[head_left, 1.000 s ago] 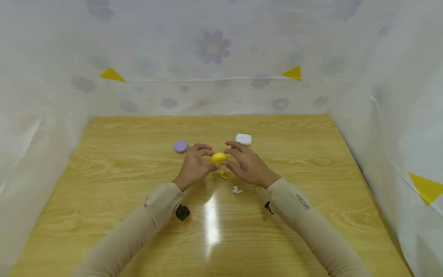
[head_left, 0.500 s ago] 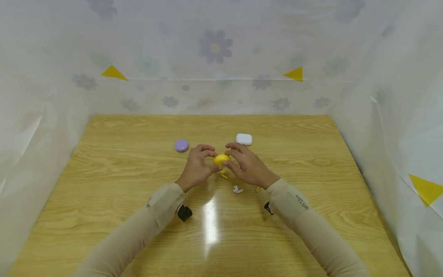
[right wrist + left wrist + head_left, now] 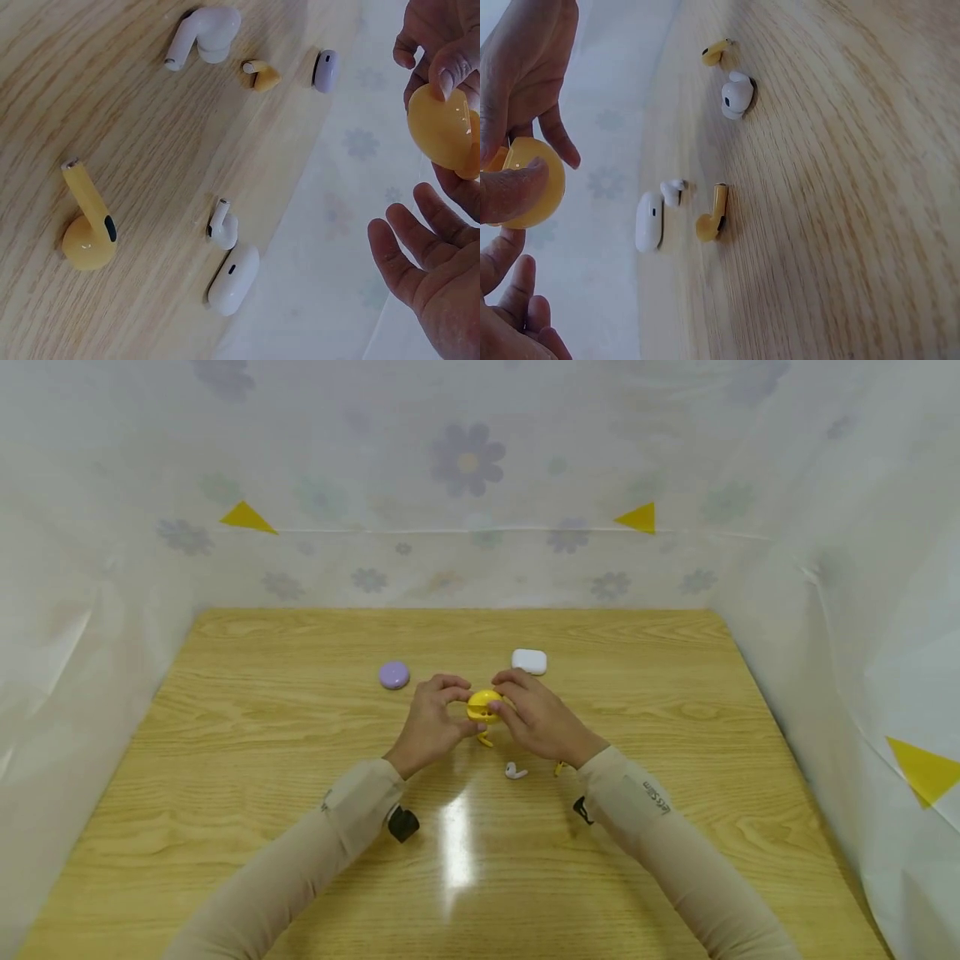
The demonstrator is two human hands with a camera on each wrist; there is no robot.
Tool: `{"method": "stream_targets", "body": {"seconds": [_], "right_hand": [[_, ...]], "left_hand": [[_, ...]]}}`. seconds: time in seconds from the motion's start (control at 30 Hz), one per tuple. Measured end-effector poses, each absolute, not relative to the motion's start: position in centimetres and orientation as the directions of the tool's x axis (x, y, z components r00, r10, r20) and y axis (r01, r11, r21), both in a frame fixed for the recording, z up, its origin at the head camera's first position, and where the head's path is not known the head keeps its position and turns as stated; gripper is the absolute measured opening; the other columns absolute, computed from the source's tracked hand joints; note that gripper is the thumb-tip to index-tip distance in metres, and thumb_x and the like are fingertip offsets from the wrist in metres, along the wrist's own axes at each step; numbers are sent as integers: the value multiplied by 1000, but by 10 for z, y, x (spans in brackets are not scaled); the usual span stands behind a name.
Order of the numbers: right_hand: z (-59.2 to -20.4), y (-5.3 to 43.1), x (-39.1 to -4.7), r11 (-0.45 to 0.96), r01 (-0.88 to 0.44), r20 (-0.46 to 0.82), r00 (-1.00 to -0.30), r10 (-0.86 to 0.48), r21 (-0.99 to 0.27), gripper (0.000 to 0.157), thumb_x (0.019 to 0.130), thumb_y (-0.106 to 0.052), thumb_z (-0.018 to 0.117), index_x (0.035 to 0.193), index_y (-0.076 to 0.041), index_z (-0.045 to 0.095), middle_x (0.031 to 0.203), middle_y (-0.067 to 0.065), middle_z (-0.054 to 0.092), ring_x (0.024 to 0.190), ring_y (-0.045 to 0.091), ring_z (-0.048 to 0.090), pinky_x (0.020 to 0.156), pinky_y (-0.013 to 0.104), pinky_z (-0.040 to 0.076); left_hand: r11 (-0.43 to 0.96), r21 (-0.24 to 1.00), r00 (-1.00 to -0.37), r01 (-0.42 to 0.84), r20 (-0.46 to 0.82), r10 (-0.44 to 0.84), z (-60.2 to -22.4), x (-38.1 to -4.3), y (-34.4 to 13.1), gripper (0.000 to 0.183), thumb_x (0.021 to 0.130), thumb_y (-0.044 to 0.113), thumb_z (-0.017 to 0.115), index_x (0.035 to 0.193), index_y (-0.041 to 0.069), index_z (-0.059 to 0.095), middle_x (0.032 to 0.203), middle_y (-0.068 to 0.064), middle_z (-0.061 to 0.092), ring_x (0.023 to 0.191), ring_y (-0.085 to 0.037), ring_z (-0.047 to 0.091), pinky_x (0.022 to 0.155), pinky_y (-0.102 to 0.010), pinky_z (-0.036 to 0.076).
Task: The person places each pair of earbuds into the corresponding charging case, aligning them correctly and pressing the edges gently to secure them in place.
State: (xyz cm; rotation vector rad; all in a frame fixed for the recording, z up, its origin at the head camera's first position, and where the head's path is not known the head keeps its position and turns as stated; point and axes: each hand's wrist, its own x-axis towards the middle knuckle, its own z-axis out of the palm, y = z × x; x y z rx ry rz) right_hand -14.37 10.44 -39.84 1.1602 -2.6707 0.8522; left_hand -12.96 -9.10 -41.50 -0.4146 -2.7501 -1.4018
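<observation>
Above wood-grain counter (image 3: 360,893), pinching the already opened yellow case (image 3: 482,698) between left grip (image 3: 429,725) and right grip (image 3: 542,720), with yellow earbuds (image 3: 87,246) and white earbuds (image 3: 217,26) still uncased.

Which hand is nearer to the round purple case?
Left: the left hand is just right of the purple case; the right hand is farther right, across the yellow case.

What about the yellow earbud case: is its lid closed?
No, the head view shows the yellow earbud case with its lid raised and its inside visible.
</observation>
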Motion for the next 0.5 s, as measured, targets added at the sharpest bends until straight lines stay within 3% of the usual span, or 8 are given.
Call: {"method": "stream_targets", "body": {"seconds": [0.5], "right_hand": [[-398,103,-148,546,-647,256,-738,-624,-532,23,101,-12,43,97,-1,63,110,15,57,91,21,57,80,36,51]], "left_hand": [[534,817,-964,215,91,248,-416,-130,-92,33,73,15,82,101,0,71,123,-13,58,120,-33,47,103,-50,37]]}}
